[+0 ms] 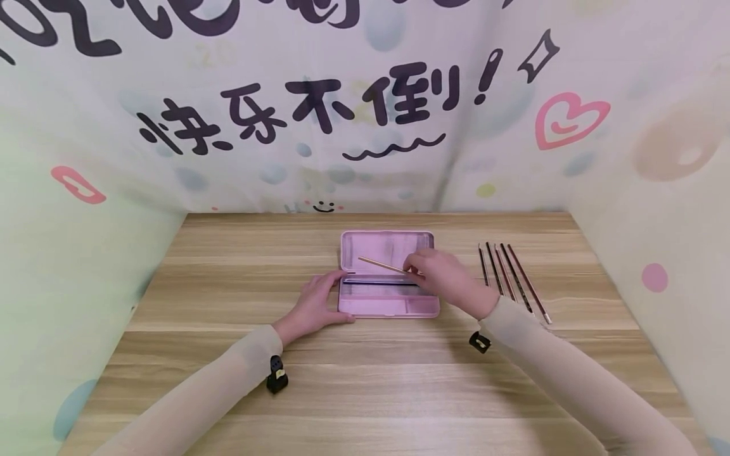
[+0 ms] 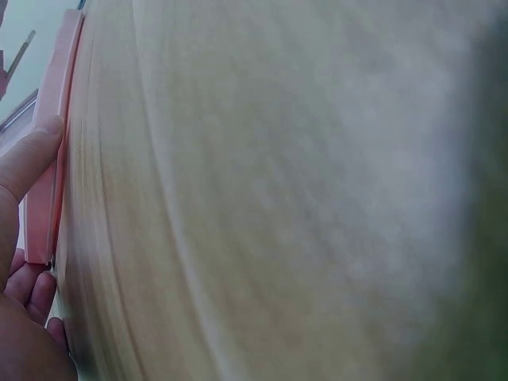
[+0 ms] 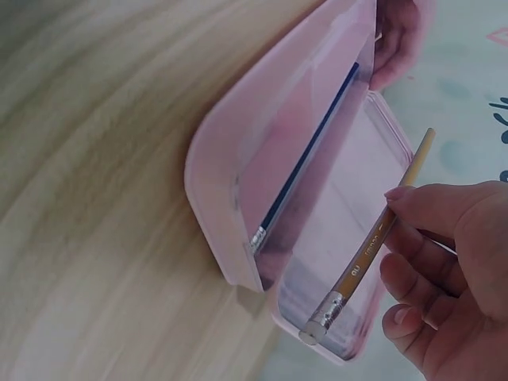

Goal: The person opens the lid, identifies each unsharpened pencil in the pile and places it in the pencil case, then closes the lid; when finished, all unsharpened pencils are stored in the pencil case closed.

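A pink pencil case [image 1: 371,307] lies with its lid [image 1: 371,244] folded back on the wooden table. My left hand [image 1: 310,307] grips its left end, thumb at the front edge and fingers toward the hinge; in the left wrist view the thumb [image 2: 36,155] presses the case's side. Over the case, my right hand [image 1: 447,278] pinches a yellow pencil [image 3: 365,258] between thumb and fingers. Its metal band and eraser end show in the right wrist view, and it is held tilted above the lid. Inside the case lies a dark blue pencil [image 3: 305,155].
Several dark and reddish pencils [image 1: 529,284] lie side by side on the table [image 1: 353,392], right of the case and beside the right forearm. A printed white cloth [image 1: 274,183] stands behind the table and along both sides.
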Available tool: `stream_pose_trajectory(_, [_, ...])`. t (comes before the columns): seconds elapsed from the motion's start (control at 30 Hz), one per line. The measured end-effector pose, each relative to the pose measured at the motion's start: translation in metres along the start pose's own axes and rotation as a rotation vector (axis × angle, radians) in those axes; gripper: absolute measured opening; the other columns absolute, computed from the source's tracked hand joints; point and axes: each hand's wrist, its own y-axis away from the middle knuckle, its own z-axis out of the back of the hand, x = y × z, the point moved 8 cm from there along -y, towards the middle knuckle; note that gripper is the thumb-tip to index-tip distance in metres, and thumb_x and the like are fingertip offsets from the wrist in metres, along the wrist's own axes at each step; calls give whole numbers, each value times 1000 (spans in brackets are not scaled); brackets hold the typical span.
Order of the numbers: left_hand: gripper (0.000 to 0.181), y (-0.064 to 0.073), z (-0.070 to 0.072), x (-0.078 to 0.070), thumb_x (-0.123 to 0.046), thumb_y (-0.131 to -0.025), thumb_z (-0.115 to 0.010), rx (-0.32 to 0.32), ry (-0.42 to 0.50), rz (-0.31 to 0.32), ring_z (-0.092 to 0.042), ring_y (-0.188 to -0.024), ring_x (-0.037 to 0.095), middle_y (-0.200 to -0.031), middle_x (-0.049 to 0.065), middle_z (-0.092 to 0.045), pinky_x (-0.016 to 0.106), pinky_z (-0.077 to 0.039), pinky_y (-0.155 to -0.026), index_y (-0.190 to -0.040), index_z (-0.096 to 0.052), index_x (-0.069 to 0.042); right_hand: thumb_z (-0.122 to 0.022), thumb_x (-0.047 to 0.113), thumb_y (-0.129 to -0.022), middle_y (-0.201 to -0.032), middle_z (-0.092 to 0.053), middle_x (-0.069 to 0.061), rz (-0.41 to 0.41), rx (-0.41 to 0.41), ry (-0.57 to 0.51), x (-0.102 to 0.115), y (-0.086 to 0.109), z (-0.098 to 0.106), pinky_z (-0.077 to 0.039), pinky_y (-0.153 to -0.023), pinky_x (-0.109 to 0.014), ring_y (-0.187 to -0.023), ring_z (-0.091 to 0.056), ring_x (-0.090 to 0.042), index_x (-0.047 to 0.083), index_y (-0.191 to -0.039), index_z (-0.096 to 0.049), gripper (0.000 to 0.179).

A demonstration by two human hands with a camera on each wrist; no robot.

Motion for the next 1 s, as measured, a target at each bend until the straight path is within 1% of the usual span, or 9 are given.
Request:
stream_pose_trajectory(0.23, [99,0,-1,0,-34,-78,-93,3,7,1,-41,-141,39,-155,16,-50,62,-24,-121,-157,-40,-6,-80,8,-91,-90,-71,-1,15,42,-7,5,-5,-15,-59,-67,-35,-81,-67,-19,9,-95,-75,7])
stream_pose_trajectory(0.4, [99,0,-1,2,-36,-78,-93,4,5,3,-41,-141,38,-156,15,-49,62,-25,-121,-157,-40,-6,-79,7,-92,-92,-72,-3,5,101,-16,7,-9,-25,-61,-73,-37,-85,-69,-21,8,-97,-74,7])
stream_pose_trajectory(0.6, [101,-1,-2,2,-36,-78,-93,6,-8,2,-40,-142,38,-157,15,-48,61,-24,-121,-158,-39,-5,-76,9,-95,-96,-74,-4,-11,185,-16,10,-13,-37,-60,-82,-37,-89,-70,-22,8,-100,-75,5])
stream_pose_trajectory(0.7, [101,-2,-2,3,-36,-78,-93,4,-12,-1,-40,-141,38,-157,15,-48,61,-24,-121,-158,-39,-5,-76,9,-95,-96,-74,-3,1,197,-10,11,-15,-42,-60,-82,-37,-90,-69,-21,9,-100,-75,5])
stream_pose_trajectory(0.87, [100,-2,-3,5,-35,-79,-93,7,-19,0,-40,-141,37,-156,15,-48,61,-25,-121,-158,-38,-5,-77,9,-94,-94,-73,-3,35,188,-1,13,-16,-45,-59,-79,-38,-87,-68,-21,9,-97,-74,4])
stream_pose_trajectory(1.0, [101,-2,-4,7,-35,-78,-93,13,-16,13,-39,-142,36,-158,13,-47,59,-23,-122,-158,-38,-7,-77,8,-94,-93,-73,-3,42,207,-19,14,-17,-47,-59,-79,-39,-87,-68,-21,9,-98,-75,4])
